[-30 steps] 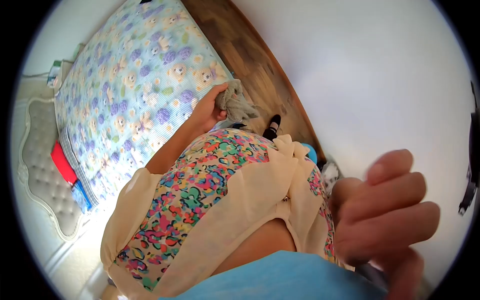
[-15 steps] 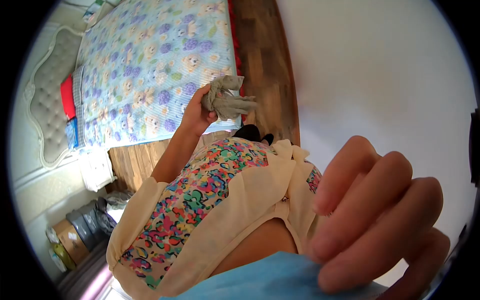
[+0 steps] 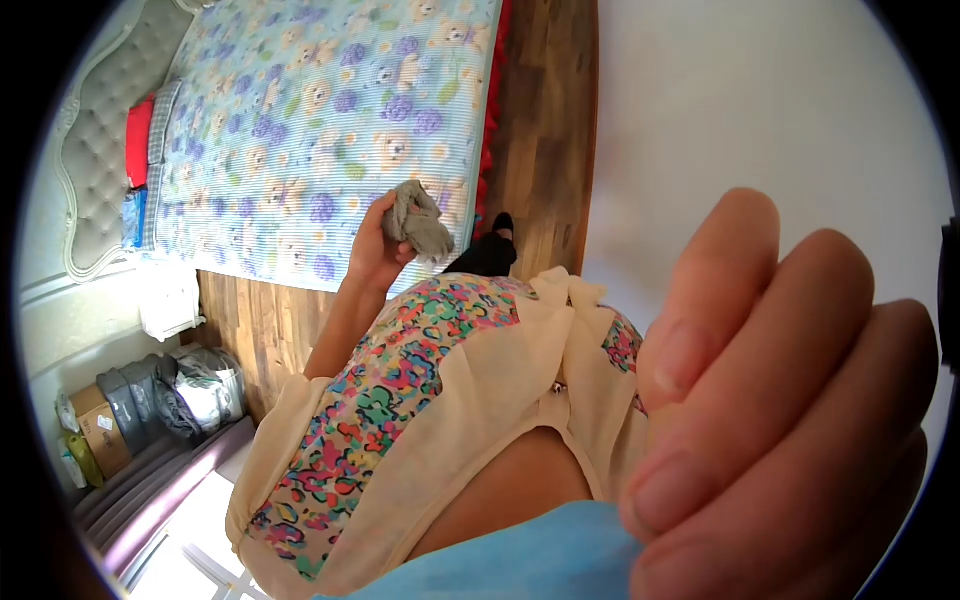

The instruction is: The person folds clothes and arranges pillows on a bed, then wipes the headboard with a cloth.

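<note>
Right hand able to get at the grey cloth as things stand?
Probably yes, with a reach. The left hand holds the grey cloth out in front, much of it uncovered, and nothing visible blocks the right hand, raised close to the camera. Can't tell whether that hand is empty.

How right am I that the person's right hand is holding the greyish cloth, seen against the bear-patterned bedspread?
One thing is wrong: it is the left hand that holds the greyish cloth, as the head view shows. The right hand is the one close to the camera. The cloth is indeed seen against the bear-patterned bedspread.
</note>
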The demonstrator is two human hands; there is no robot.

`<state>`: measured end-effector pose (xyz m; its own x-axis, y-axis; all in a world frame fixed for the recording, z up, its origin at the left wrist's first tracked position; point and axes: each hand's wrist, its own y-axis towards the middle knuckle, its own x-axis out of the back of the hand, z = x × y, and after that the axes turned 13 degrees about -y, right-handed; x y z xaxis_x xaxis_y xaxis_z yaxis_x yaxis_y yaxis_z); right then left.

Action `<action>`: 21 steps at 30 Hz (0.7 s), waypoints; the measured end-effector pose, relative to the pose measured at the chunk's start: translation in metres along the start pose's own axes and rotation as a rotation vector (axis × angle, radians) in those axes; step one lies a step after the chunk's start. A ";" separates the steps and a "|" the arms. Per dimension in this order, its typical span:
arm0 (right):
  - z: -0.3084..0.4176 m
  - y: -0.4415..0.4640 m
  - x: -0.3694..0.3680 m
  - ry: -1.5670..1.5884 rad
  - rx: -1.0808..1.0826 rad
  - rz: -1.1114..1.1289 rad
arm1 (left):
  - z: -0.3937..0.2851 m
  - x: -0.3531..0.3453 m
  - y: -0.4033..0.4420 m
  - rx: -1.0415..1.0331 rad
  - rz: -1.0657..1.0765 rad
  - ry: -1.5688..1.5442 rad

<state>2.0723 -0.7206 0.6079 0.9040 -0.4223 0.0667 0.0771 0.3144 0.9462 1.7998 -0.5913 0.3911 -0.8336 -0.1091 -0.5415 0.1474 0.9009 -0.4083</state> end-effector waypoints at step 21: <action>-0.196 0.340 -0.129 -0.051 -0.012 -0.187 | -0.250 -0.222 0.136 0.257 0.098 -0.229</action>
<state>2.0644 -0.3933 0.8586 0.8508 -0.5171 -0.0937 0.2471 0.2364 0.9397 1.8719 -0.3396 0.6394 -0.6724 -0.1446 -0.7260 0.3741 0.7799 -0.5018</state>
